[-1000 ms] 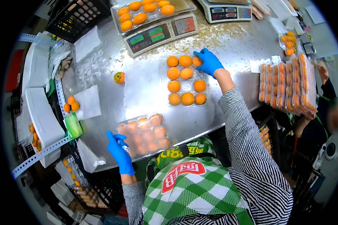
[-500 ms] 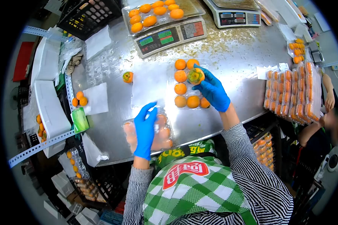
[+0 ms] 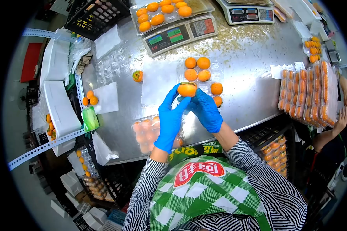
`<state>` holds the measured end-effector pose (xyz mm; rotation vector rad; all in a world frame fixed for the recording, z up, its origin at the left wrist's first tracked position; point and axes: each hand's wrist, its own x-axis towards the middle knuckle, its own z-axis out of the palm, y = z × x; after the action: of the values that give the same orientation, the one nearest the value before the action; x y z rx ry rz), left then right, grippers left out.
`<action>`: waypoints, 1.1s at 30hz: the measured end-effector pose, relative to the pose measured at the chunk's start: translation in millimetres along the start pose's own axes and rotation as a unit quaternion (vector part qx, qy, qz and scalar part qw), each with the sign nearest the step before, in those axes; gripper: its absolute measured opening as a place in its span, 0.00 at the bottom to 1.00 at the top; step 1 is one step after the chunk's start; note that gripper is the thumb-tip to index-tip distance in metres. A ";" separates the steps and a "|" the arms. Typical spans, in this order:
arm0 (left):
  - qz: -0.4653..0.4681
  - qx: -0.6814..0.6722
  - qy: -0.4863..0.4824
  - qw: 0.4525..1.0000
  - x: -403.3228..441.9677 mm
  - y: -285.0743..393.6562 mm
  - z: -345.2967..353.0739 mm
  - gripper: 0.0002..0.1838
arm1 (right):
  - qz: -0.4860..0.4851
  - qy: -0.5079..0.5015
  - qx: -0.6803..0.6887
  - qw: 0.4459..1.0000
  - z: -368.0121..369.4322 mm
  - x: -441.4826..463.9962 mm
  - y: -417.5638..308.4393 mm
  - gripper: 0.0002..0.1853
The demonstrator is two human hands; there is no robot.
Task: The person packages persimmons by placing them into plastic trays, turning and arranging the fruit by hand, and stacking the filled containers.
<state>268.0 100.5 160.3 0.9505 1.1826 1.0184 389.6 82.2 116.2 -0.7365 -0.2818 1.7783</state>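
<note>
My left hand (image 3: 170, 125) and my right hand (image 3: 207, 111) meet in front of me, both in blue gloves. Between their fingertips they hold one orange persimmon (image 3: 187, 91), turned on its side with its leafy top away from me. Just beyond and below it lies a clear plastic tray (image 3: 216, 69) with several persimmons in its cups; my hands hide part of it. A wrapped pack of persimmons (image 3: 144, 135) lies partly behind my left hand. One loose persimmon (image 3: 137, 76) with a green top rests beside a white sheet (image 3: 156, 82).
Two weighing scales (image 3: 181, 34) (image 3: 248, 14) stand at the back, the left one bearing a filled tray. Stacked packs (image 3: 304, 94) stand at the right, near another person's hands (image 3: 342, 119). A black crate (image 3: 98, 17), loose persimmons (image 3: 90, 97) and foam boxes (image 3: 59, 109) are leftward.
My left hand has risen from above the wrapped pack to the persimmon, which my right hand alone held before. The persimmon has moved toward me and its green top has turned away.
</note>
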 end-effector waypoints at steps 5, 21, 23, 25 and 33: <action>0.005 0.030 0.048 0.998 -2.0 7.2 -3.6 0.23 | 0.009 0.005 -0.136 0.991 1.2 -1.9 -6.2 0.22; -0.038 0.083 0.079 0.993 -11.7 18.0 -42.0 0.20 | -0.053 -0.037 -0.094 0.994 23.4 3.9 -1.7 0.27; 0.001 0.106 0.065 0.992 -12.1 16.7 -43.4 0.23 | -0.036 -0.048 -0.059 0.996 25.2 2.9 1.5 0.26; 0.076 0.130 0.044 0.988 -15.1 10.7 -41.2 0.25 | -0.022 -0.050 -0.035 0.998 24.1 1.5 6.8 0.25; 0.053 0.099 0.011 0.994 -20.4 5.5 -41.0 0.28 | -0.023 -0.018 -0.170 0.985 22.4 -6.2 15.1 0.27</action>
<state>225.0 84.4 165.3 1.1709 1.2810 1.0104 365.3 75.2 127.6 -0.9304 -0.6343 1.7211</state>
